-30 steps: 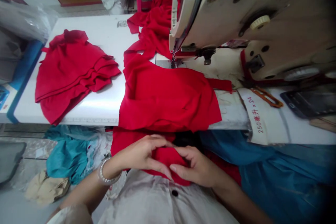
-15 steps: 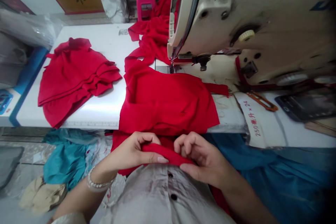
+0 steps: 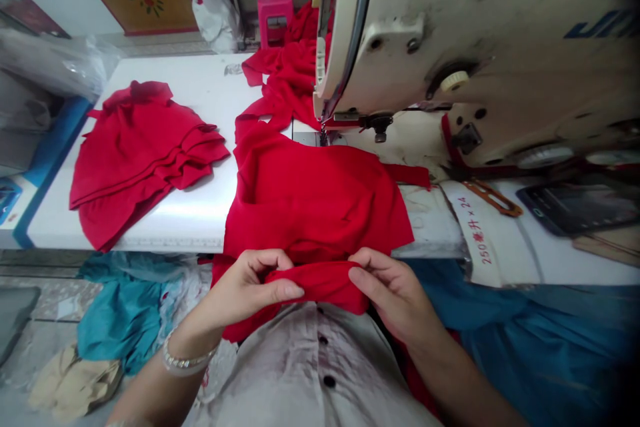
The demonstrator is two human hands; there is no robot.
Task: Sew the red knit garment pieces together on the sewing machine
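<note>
While a stack of red fabric pieces (image 3: 145,153) lies at the left of the white surface (image 3: 200,80), my left grip (image 3: 255,283) pinches one end of a folded piece of red fabric (image 3: 320,282), held against my shirt (image 3: 295,363) at the surface's near edge. Just beyond it lies a broad red fabric panel (image 3: 315,193). My right grip (image 3: 395,287) clasps the fold's other end, thumb on top. Further right are the sewing machine (image 3: 475,20), orange-handled snips (image 3: 495,197) and a smartphone (image 3: 583,207).

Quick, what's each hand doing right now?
Left hand: closed, holding the red cloth near one end.
Right hand: closed, pinching the same cloth near its other end.
</note>
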